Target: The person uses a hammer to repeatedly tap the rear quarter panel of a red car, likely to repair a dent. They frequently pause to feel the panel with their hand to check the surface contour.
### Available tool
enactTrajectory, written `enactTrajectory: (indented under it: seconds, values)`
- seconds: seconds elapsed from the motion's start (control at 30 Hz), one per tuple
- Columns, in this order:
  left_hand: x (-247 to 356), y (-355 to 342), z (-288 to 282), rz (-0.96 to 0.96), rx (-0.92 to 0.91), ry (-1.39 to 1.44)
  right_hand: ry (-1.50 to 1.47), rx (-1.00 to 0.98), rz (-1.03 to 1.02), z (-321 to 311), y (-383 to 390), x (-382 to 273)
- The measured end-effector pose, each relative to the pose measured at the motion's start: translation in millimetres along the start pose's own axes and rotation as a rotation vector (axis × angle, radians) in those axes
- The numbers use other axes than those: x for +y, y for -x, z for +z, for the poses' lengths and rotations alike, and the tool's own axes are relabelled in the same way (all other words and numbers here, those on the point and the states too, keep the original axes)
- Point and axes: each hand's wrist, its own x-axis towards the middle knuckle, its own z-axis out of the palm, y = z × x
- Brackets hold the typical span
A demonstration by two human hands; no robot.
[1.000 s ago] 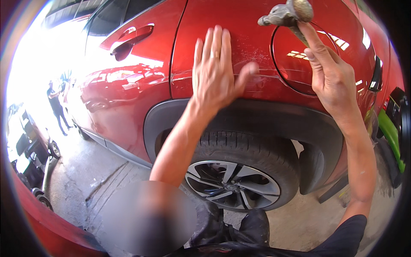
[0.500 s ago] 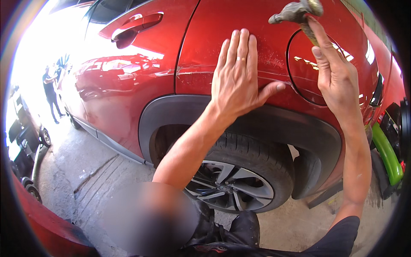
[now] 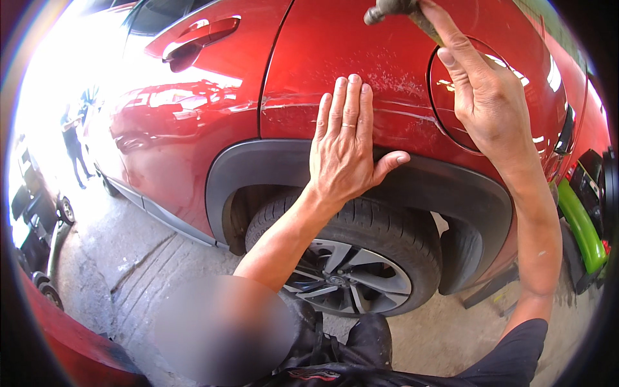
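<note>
My left hand (image 3: 342,145) lies flat with fingers stretched out on the red car's rear panel (image 3: 335,45), low, over the edge of the black wheel arch trim (image 3: 464,206). Above and right of it, white scuffs and scratches (image 3: 400,87) mark the paint. My right hand (image 3: 487,103) grips a hammer (image 3: 393,9) by its handle, index finger stretched along it toward the metal head, which is at the top edge of the view. Behind that hand is the round fuel flap (image 3: 451,119). The rear wheel (image 3: 342,277) sits below both hands.
The door handle (image 3: 203,35) is upper left. A person in dark clothing (image 3: 74,148) stands at the bright far left, near vehicles with small wheels (image 3: 64,209). A red surface (image 3: 71,329) is at lower left, a green part (image 3: 580,226) at right, on a concrete floor (image 3: 148,264).
My left hand has slid down the panel since half a second ago, after shifting right earlier. My right hand and the hammer have moved left and slightly up.
</note>
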Motion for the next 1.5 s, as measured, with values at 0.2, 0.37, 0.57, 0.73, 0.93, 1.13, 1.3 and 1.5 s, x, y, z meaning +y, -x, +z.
enactTrajectory:
  seconds: [0.2,0.37,0.57,0.73,0.93,1.13,1.3,1.5]
  values:
    - [-1,1,4,0.01,-0.013,0.036,0.031,0.02,0.022,0,-7,-6]
    - [-2,1,5,0.004,-0.025,0.015,0.02,0.035,-0.133,0,-6,-11]
    - [-2,1,5,0.004,-0.008,0.01,-0.027,0.136,-0.163,7,-3,-5]
    - [-1,2,5,0.007,-0.018,0.013,-0.098,0.18,-0.213,3,-6,4]
    - [-3,1,5,0.005,-0.022,-0.01,0.109,-0.16,-0.058,-17,-3,-20]
    - [0,3,6,0.005,-0.029,-0.015,-0.029,0.105,-0.104,-12,8,-4]
    - [-2,5,5,0.012,-0.023,-0.015,-0.125,0.207,-0.042,-16,20,5]
    - [0,7,5,-0.004,-0.028,-0.019,-0.06,0.101,-0.119,-2,30,16]
